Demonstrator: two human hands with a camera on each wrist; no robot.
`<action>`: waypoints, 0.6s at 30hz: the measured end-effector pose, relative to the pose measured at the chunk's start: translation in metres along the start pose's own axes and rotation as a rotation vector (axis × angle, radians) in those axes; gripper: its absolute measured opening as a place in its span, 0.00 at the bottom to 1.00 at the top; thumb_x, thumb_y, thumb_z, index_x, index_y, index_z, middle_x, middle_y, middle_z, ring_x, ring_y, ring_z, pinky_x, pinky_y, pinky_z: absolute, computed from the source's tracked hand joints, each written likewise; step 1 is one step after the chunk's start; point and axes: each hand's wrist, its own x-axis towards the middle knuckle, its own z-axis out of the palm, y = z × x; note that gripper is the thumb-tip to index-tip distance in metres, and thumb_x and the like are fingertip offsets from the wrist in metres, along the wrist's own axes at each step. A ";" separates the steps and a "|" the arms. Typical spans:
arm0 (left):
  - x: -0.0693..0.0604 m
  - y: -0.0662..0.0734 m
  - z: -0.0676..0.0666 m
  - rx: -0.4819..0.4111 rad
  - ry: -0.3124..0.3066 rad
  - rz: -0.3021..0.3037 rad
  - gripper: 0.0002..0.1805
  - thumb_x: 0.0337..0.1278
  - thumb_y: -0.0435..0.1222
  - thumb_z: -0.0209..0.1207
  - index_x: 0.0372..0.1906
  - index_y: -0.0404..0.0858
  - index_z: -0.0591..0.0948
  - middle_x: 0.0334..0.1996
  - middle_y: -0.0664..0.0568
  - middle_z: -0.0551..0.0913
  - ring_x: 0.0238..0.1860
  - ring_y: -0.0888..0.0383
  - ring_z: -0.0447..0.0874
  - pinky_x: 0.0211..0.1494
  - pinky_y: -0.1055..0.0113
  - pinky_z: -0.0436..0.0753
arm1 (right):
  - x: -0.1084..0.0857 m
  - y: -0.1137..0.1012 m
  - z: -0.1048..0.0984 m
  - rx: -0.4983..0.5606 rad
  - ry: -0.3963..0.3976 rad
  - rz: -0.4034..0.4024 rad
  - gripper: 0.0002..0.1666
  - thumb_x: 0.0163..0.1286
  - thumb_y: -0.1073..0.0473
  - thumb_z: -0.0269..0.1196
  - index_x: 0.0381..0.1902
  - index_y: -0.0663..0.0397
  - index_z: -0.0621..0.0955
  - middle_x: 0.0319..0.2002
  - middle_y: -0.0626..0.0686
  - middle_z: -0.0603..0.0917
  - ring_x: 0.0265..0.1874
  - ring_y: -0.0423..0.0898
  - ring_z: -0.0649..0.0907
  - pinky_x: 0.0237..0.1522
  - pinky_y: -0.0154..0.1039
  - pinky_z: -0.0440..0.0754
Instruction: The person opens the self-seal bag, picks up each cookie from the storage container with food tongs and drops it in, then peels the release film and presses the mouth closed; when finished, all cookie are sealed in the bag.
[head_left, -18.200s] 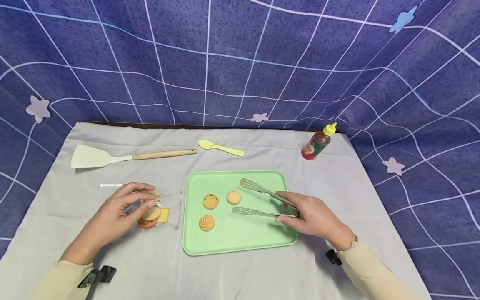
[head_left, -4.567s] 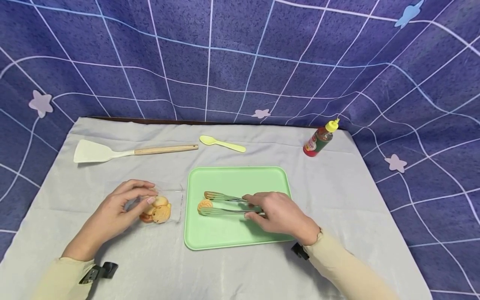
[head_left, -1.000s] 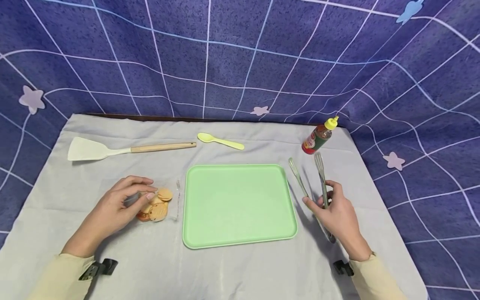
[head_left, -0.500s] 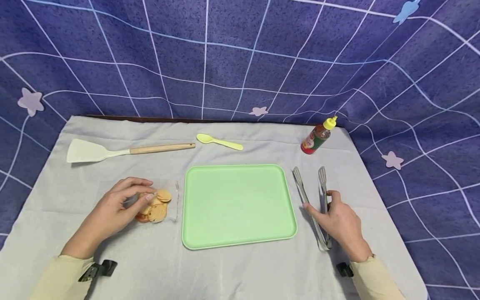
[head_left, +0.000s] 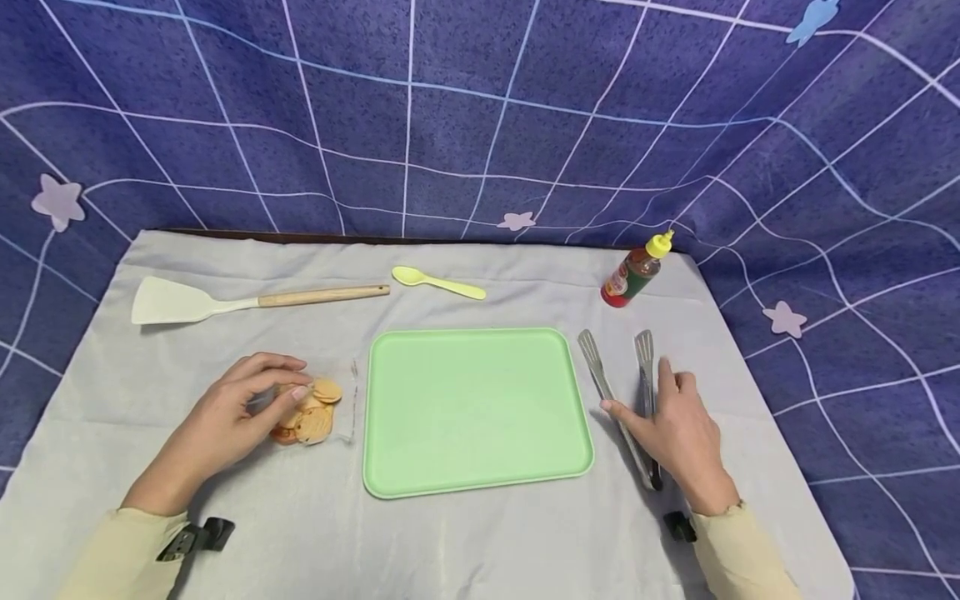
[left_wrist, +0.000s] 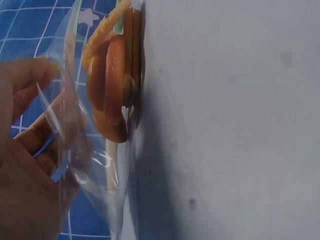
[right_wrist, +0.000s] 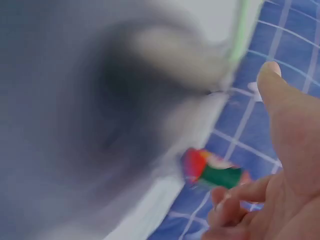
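My left hand (head_left: 225, 433) pinches the upper layer of a clear plastic bag (head_left: 347, 417), lifting it off the lower layer. Inside the bag lies a pile of cookies (head_left: 313, 425), some round and overlapping. The left wrist view shows these cookies (left_wrist: 115, 80) side-on behind the film, by the thumb and fingers. To the right of a light green tray (head_left: 480, 412), metal tongs (head_left: 597, 367) lie on the cloth with their two arms spread. My right hand (head_left: 682, 433) is over the tongs, thumb and fingers spread apart. The right wrist view is blurred around the tongs.
A white spatula with a wooden handle (head_left: 322, 296) lies at the back left. Beside it is a yellow spoon (head_left: 438, 282). A sauce bottle (head_left: 630, 277) with a yellow cap stands at the back right. Grey cloth (head_left: 315, 542) covers the table, and a blue patterned curtain (head_left: 450, 125) hangs behind.
Cookies earlier on the tray are gone from it, and the bag's pile has grown. My right hand has brought the tongs right, lowered them onto the cloth and loosened its fingers.
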 end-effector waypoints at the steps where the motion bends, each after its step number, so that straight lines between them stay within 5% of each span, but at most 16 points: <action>1: 0.000 0.000 0.000 0.000 -0.001 -0.001 0.11 0.60 0.29 0.70 0.45 0.45 0.89 0.54 0.54 0.81 0.57 0.56 0.74 0.61 0.81 0.63 | 0.003 -0.007 -0.001 0.026 0.029 -0.045 0.65 0.58 0.23 0.67 0.73 0.68 0.65 0.51 0.71 0.74 0.38 0.65 0.80 0.25 0.63 0.78; 4: 0.000 0.002 0.000 -0.001 -0.005 -0.006 0.11 0.60 0.29 0.70 0.45 0.45 0.89 0.54 0.54 0.81 0.58 0.56 0.74 0.61 0.81 0.63 | 0.013 -0.035 -0.002 0.117 0.070 -0.217 0.49 0.63 0.34 0.71 0.69 0.63 0.73 0.48 0.65 0.77 0.39 0.59 0.80 0.31 0.59 0.80; 8: 0.001 0.004 0.000 0.001 -0.009 -0.012 0.10 0.61 0.30 0.70 0.45 0.45 0.89 0.54 0.54 0.81 0.58 0.57 0.74 0.60 0.82 0.63 | 0.021 -0.088 -0.002 0.248 -0.028 -0.443 0.31 0.68 0.44 0.70 0.61 0.57 0.82 0.46 0.55 0.82 0.39 0.51 0.81 0.38 0.49 0.81; 13: 0.001 0.005 0.000 0.005 -0.010 -0.018 0.10 0.61 0.31 0.70 0.45 0.46 0.89 0.54 0.55 0.80 0.58 0.56 0.73 0.60 0.81 0.62 | 0.027 -0.167 0.009 0.344 -0.262 -0.642 0.25 0.71 0.46 0.67 0.59 0.53 0.84 0.44 0.49 0.83 0.36 0.45 0.80 0.40 0.40 0.80; 18: -0.002 0.007 0.000 0.014 -0.009 -0.024 0.10 0.61 0.30 0.69 0.45 0.46 0.89 0.54 0.55 0.80 0.58 0.55 0.73 0.59 0.81 0.62 | 0.026 -0.246 0.033 0.249 -0.384 -0.784 0.23 0.72 0.40 0.65 0.57 0.45 0.86 0.41 0.42 0.82 0.33 0.33 0.75 0.33 0.30 0.76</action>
